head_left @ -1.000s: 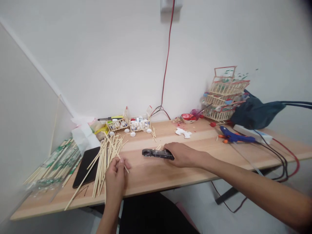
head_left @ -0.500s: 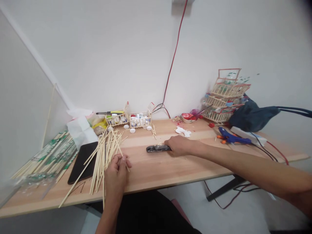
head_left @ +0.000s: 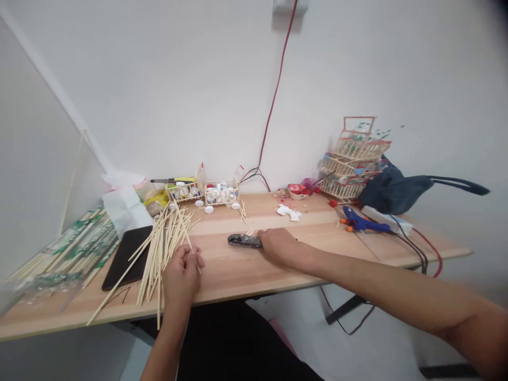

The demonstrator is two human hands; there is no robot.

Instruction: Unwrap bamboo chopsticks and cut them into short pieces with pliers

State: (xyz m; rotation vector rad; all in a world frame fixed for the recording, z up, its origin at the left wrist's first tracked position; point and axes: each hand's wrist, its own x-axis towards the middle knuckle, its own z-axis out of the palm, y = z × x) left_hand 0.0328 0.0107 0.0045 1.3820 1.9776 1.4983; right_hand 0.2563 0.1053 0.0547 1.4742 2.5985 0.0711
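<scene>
My left hand (head_left: 183, 270) is closed on a thin wooden stick (head_left: 185, 231), pinched between thumb and fingers at the right side of a loose pile of sticks (head_left: 153, 264). Its lower end pokes out beyond the fingers. My right hand (head_left: 278, 244) is wrapped round a black hand tool (head_left: 244, 241) lying low over the middle of the table; its dark front end points left, and its exact kind is unclear. A few short stick pieces (head_left: 250, 232) lie just behind the tool. The two hands are apart.
A black tablet-like slab (head_left: 127, 259) and bagged sticks (head_left: 75, 243) lie left. Two small stick baskets (head_left: 221, 197) with white caps stand at the back. On the right are stacked stick baskets (head_left: 349, 164), a blue glue gun (head_left: 361, 221), a power strip (head_left: 384, 219) and a dark bag (head_left: 397, 188).
The camera view has turned slightly right, so everything sits further left in the picture. Both hands keep their grips, with little movement over the table.
</scene>
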